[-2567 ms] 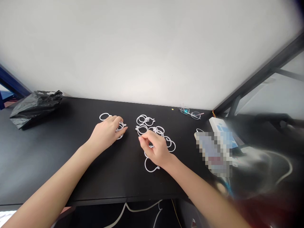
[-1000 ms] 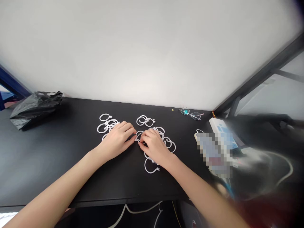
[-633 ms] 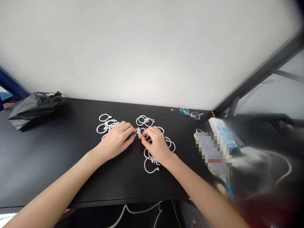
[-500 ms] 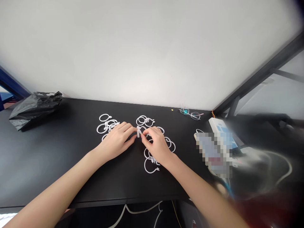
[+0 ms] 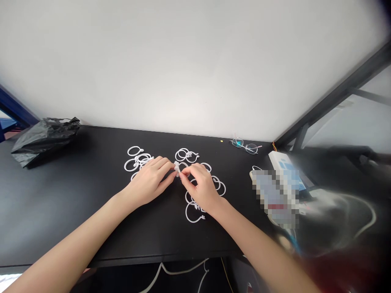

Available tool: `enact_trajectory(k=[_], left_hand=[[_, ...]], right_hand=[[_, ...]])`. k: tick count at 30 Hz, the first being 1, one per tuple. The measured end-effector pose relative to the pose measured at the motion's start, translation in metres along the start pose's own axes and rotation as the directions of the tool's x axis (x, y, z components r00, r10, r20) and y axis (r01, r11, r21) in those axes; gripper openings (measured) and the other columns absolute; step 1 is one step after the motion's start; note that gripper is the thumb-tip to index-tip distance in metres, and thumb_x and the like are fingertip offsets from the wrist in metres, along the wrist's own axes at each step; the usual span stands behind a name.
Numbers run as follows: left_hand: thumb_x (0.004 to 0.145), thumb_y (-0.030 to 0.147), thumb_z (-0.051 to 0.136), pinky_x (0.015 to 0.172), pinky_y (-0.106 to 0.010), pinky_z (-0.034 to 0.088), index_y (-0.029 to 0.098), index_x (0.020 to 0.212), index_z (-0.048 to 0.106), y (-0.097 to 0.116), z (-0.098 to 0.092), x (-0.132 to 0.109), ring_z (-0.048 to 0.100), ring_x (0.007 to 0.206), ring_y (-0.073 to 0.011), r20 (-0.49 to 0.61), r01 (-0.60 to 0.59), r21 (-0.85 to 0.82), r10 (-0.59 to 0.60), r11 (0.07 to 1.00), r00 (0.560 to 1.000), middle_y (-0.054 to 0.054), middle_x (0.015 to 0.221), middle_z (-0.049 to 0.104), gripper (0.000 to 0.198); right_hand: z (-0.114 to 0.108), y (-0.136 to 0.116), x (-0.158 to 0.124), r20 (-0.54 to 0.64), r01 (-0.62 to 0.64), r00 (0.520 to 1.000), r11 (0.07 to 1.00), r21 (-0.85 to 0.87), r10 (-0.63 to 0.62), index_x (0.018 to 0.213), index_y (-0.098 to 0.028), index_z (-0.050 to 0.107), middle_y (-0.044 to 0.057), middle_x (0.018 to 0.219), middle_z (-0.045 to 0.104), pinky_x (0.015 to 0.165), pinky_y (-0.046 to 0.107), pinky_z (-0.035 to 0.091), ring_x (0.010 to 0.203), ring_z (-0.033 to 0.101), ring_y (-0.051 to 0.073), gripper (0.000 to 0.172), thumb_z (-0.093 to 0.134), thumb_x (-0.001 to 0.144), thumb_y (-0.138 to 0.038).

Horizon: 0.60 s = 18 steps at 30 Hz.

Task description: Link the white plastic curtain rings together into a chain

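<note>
My left hand (image 5: 151, 181) and my right hand (image 5: 200, 187) meet fingertip to fingertip over the black desk (image 5: 76, 203), both pinching one white plastic ring (image 5: 177, 167) at its clasp. A small group of white rings (image 5: 136, 159) lies just left of my left hand. A bigger pile of white rings (image 5: 187, 155) spreads behind and under my right hand, with one ring (image 5: 193, 215) lying nearest to me.
A crumpled black plastic bag (image 5: 44, 137) sits at the far left of the desk. Glasses (image 5: 245, 146) lie by the wall at the right, near a white box with blue print (image 5: 285, 167) and a blurred-out object. White cables (image 5: 171, 270) hang below the front edge.
My left hand left the left group of rings and came to the middle. Both hands closed on one ring from the pile and lifted its clasp slightly.
</note>
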State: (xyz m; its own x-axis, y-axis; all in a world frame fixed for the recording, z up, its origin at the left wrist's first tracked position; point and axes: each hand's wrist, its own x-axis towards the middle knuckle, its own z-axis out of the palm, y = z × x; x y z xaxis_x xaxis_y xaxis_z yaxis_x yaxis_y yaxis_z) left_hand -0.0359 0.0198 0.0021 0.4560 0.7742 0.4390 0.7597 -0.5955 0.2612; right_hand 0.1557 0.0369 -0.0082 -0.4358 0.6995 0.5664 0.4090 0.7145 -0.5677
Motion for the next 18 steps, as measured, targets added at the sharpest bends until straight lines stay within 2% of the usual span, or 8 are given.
enact_trajectory(k=[8, 18], left_hand=[[0.099, 0.025, 0.041, 0.072, -0.034, 0.043, 0.017, 0.09, 0.053, 0.0001, 0.0005, -0.0004, 0.05, 0.079, -0.0185, 0.024, -0.006, -0.036, 0.007, 0.999, 1.0, -0.006, 0.089, 0.059, 0.017], [0.098, 0.023, 0.038, 0.069, -0.034, 0.044, 0.017, 0.086, 0.054, -0.0011, 0.0041, 0.0001, 0.05, 0.077, -0.0189, 0.043, -0.016, -0.001, 0.016, 1.0, 0.999, -0.007, 0.087, 0.059, 0.021]], right_hand=[[0.0012, -0.0007, 0.0006, -0.018, 0.031, 0.999, 1.0, -0.003, -0.031, 0.071, -0.021, 0.048, -0.002, 0.066, 0.057, 0.074, 0.031, 0.043, 0.065, 0.051, 0.014, 0.021, 0.052, 0.09, -0.015], [0.0022, -0.0023, 0.0004, -0.034, 0.04, 0.999, 0.999, -0.01, -0.04, 0.068, -0.021, 0.047, -0.003, 0.062, 0.057, 0.073, 0.031, 0.044, 0.061, 0.048, 0.013, 0.023, 0.051, 0.09, -0.015]])
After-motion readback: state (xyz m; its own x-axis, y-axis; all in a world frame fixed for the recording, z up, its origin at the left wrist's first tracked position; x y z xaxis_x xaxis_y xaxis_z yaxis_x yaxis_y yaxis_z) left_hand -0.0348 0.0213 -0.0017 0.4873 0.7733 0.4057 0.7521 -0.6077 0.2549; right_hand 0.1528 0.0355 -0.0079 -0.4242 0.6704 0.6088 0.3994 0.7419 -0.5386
